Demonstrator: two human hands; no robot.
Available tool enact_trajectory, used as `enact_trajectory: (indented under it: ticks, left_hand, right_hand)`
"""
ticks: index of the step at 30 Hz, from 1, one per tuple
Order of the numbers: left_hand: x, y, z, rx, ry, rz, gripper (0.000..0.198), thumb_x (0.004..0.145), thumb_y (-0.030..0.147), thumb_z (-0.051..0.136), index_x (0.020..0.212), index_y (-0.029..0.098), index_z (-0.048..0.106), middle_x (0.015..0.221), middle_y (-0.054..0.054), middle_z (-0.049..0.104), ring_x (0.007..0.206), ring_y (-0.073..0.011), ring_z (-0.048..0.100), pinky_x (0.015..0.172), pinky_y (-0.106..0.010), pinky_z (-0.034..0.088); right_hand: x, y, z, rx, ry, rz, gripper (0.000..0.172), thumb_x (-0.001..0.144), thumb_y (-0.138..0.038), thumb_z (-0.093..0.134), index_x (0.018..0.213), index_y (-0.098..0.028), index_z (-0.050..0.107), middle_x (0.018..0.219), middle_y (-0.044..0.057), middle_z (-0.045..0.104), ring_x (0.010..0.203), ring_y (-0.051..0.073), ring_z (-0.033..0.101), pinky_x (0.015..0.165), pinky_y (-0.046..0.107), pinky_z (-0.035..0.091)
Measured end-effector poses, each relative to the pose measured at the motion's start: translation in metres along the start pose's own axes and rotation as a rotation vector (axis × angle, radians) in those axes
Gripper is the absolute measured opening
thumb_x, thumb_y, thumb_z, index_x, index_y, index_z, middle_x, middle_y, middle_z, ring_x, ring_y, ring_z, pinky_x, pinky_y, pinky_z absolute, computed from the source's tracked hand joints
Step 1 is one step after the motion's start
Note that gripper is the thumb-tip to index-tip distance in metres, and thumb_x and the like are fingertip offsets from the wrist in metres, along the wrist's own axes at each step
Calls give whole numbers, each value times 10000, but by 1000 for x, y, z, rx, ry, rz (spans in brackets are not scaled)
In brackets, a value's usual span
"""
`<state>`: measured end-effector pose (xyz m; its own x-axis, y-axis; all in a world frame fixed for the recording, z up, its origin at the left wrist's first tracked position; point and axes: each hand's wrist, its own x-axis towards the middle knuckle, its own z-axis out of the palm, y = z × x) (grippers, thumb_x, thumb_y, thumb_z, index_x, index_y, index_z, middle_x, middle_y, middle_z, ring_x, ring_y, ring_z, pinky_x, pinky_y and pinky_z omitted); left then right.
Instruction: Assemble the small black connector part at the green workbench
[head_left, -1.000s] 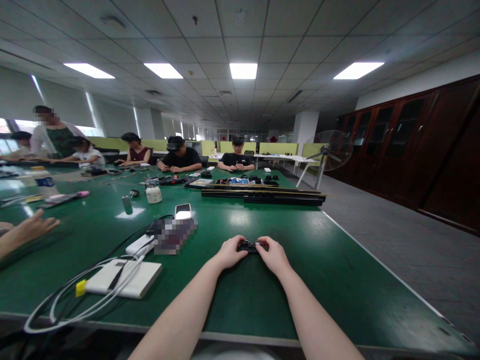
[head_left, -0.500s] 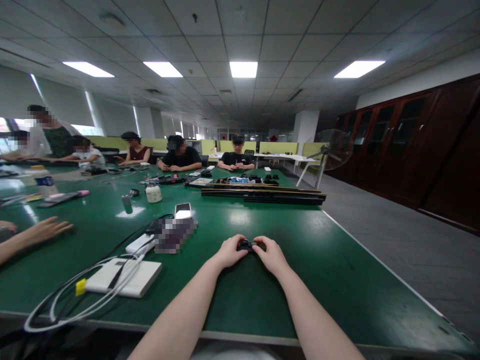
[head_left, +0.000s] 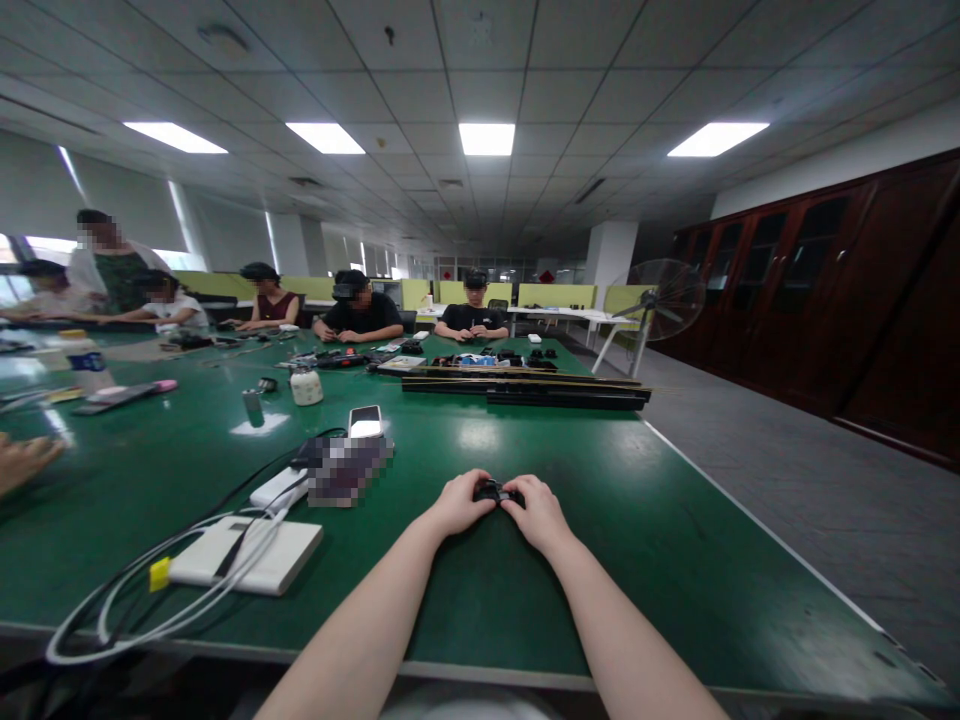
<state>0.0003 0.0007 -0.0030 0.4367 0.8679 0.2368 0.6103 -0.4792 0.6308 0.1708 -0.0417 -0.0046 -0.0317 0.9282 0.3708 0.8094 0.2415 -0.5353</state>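
Observation:
Between my two hands is a small black part [head_left: 496, 491], low over the green table [head_left: 637, 590] or resting on it; I cannot tell which. My left hand [head_left: 463, 502] grips its left end, thumb in front and fingers behind. On the other end, my right hand [head_left: 538, 510] is closed in a similar pinch. Fingers cover both ends of the part, so its exact kind does not show.
Left of my arms lie a white box [head_left: 247, 555] with looped cables, a white power bank [head_left: 281, 488] and a phone [head_left: 365, 422]. Long black bars [head_left: 525, 390] lie across the table ahead. Another person's hand [head_left: 26, 462] is at the far left. Several people sit beyond.
My right hand has shifted slightly left along the black part, while my left hand stays put. At the far left, the other person's hand has drawn back toward the frame's edge.

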Motion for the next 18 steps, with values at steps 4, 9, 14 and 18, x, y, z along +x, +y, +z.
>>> enact_trajectory:
  ticks: [4, 9, 14, 18]
  left_hand:
    - [0, 1, 0, 5, 1, 16, 351, 703, 239, 612, 1047, 202, 552, 1048, -52, 646, 967, -217, 600, 863, -325, 462]
    - [-1, 2, -1, 9, 4, 15, 337, 705, 227, 607, 1037, 208, 561, 1027, -46, 651, 961, -217, 600, 858, -325, 463]
    - [-2, 3, -1, 10, 5, 7, 335, 717, 220, 602, 1048, 207, 555, 1045, -47, 643, 981, -218, 588, 871, -328, 456]
    - [-2, 6, -7, 78, -12, 10, 308, 718, 201, 598, 1025, 199, 570, 1043, -67, 632, 990, -236, 577, 868, -338, 444]
  right_hand:
    - [-1, -1, 0, -5, 1, 1, 164, 734, -252, 596, 889, -265, 647, 994, 31, 609, 944, 201, 546, 832, 338, 413]
    - [-1, -2, -1, 3, 7, -1, 153, 728, -259, 600, 873, -275, 646, 979, 19, 624, 926, 194, 561, 821, 332, 417]
    - [-1, -3, -1, 30, -11, -15, 177, 718, -239, 601, 890, -271, 633, 988, 17, 632, 938, 193, 569, 828, 334, 422]
    - [1, -5, 1, 50, -23, -45, 211, 708, -208, 599, 911, -256, 624, 981, 25, 634, 938, 192, 574, 831, 327, 426]
